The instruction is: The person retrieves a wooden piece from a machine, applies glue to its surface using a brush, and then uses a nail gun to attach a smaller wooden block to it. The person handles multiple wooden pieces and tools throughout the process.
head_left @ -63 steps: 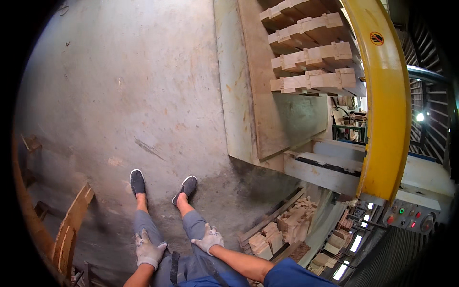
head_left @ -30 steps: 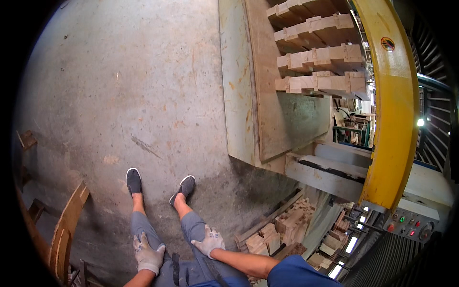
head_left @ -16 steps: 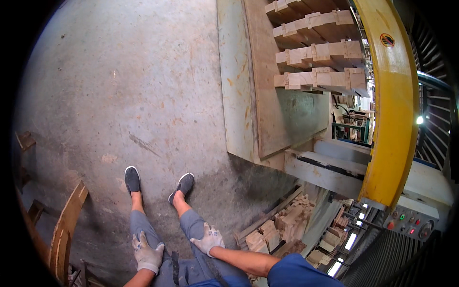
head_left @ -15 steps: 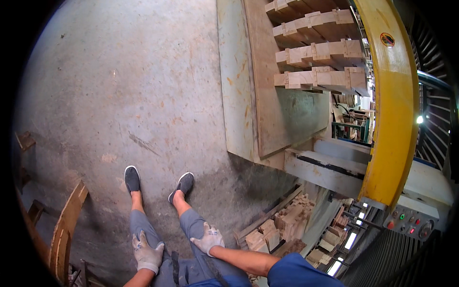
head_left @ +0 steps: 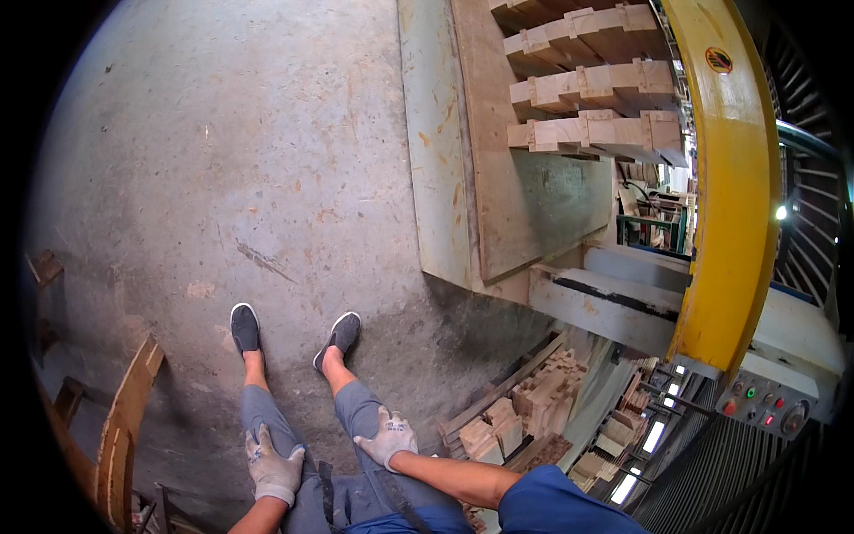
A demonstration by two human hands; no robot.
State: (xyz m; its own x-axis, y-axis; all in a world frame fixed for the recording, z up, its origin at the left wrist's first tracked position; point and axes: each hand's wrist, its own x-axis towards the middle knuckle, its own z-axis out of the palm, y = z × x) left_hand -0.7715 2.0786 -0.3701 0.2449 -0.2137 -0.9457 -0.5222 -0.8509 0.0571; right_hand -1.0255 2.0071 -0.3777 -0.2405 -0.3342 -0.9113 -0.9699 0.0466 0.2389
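Left hand [head_left: 273, 465], head view: gloved, laid palm down on the left leg of the grey shorts [head_left: 356, 405], lower centre of the frame, fingers loosely spread and the thumb standing apart. The right hand [head_left: 391, 439], likewise gloved, rests on the other leg of the shorts, slightly higher in the frame, its fingers part-bent and its thumb pointing left. Neither hand appears to grip anything (the surfaces beneath the palms are hidden). The shorts, the only thing touched, occupy the lower centre. Stacked wood blocks [head_left: 547, 392] lie right of the right hand, apart from it. At upper right, rows of notched wooden pieces [head_left: 614, 87] project beside a yellow machine frame [head_left: 734, 178]; a control panel [head_left: 765, 402] sits at lower right, well apart from both hands. Curved wooden boards [head_left: 124, 427] stand at lower left. The step in hand is judged to be a pause, both hands at rest; handling any wood from this posture would call for first lifting a hand clear of the shorts.
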